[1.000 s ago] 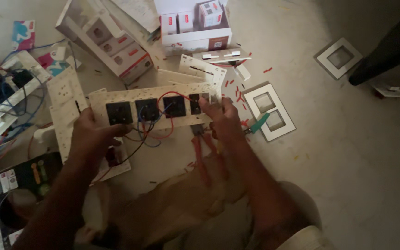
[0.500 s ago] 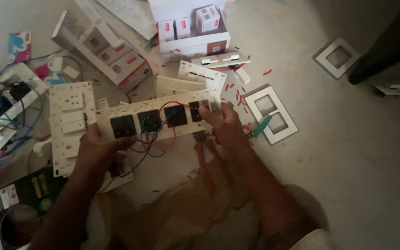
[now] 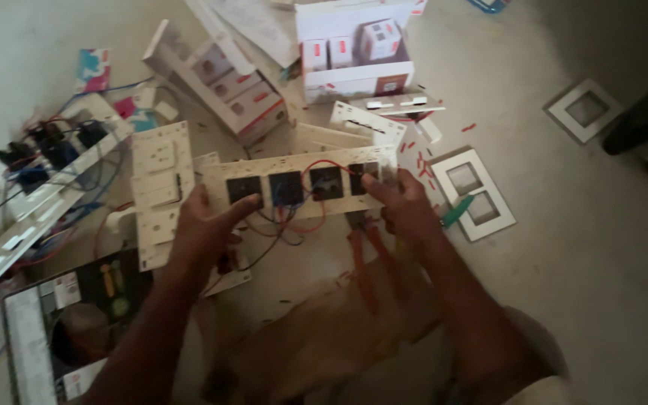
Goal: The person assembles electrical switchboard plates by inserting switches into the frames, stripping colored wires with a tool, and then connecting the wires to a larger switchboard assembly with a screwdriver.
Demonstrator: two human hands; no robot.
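Note:
I hold a long white switch plate (image 3: 298,174) above the floor, its back toward me, with several black switch modules joined by red and dark wires. My left hand (image 3: 205,232) grips its left end, thumb pointing along the lower edge. My right hand (image 3: 404,204) grips the right end, fingers over the last black module. Orange-handled pliers (image 3: 365,259) lie on the floor just below the plate, near my right hand.
A white cover frame (image 3: 475,193) and a green screwdriver (image 3: 455,213) lie right of my right hand. Open cartons of switches (image 3: 354,52) sit at the top. Another wired panel (image 3: 46,172) and a white switch plate (image 3: 159,187) lie left. A toolbox (image 3: 69,315) is bottom left.
The plate has stayed in both hands and shifted slightly lower in view. My right hand moved from below the plate's right end up onto the last module.

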